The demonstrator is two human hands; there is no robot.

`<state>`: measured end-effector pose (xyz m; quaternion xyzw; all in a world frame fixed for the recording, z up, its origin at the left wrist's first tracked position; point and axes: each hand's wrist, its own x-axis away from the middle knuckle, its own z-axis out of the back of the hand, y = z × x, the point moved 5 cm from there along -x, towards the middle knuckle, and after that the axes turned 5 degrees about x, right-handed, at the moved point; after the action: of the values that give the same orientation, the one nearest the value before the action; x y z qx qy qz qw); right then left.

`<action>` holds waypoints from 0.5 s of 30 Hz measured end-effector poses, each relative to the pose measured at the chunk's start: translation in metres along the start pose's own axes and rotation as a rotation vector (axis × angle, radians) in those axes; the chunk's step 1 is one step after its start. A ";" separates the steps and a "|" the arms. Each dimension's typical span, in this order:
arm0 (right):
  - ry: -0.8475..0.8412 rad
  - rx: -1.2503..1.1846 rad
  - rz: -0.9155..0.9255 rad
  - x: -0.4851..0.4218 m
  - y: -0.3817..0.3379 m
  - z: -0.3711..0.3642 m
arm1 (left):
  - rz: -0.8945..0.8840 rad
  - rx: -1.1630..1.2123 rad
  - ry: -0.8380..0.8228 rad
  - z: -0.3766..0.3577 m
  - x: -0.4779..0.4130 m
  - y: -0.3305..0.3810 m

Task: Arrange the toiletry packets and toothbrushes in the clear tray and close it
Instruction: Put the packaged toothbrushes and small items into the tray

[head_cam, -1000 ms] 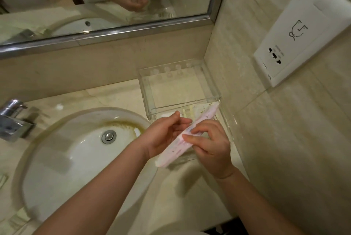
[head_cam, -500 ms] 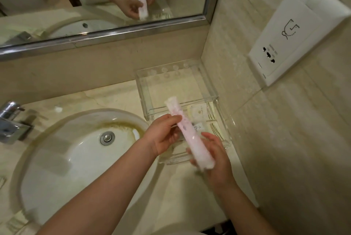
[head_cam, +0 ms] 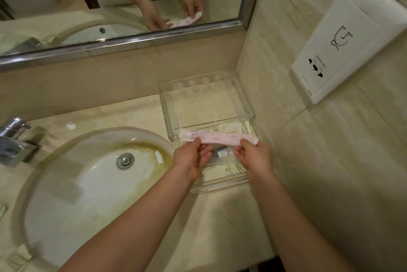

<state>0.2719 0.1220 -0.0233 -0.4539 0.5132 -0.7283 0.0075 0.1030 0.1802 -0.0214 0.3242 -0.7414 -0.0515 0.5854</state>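
Faucet (head_cam: 13,139) at far left, then the white sink (head_cam: 88,183) set into the marble surface (head_cam: 220,223), mirror (head_cam: 110,7) above. Left hand (head_cam: 191,159) pinches the left part of a long pink toothbrush packet (head_cam: 218,136) and right hand (head_cam: 255,157) pinches its right end, holding it level across the clear tray (head_cam: 211,188), just above cream toiletry packets (head_cam: 229,169) lying inside. Tray lid (head_cam: 198,100) stands open behind, in the corner; wall socket plate (head_cam: 343,51) at right.
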 end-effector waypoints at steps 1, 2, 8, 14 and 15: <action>0.007 0.063 0.012 -0.007 -0.006 -0.001 | 0.004 0.019 0.009 0.002 0.000 0.003; 0.010 0.138 0.022 -0.012 -0.012 -0.002 | 0.002 0.026 0.026 0.004 0.000 0.007; 0.002 0.465 0.097 -0.030 -0.039 -0.007 | 0.001 -0.044 0.116 0.018 0.001 0.013; 0.045 0.376 0.165 -0.036 -0.035 -0.019 | -0.048 0.008 0.129 0.020 -0.002 0.016; 0.037 0.344 0.145 -0.038 -0.031 -0.020 | -0.077 0.018 0.126 0.020 -0.003 0.016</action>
<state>0.2950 0.1701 -0.0264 -0.3944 0.4124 -0.8112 0.1283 0.0785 0.1885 -0.0222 0.3604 -0.6903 -0.0468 0.6256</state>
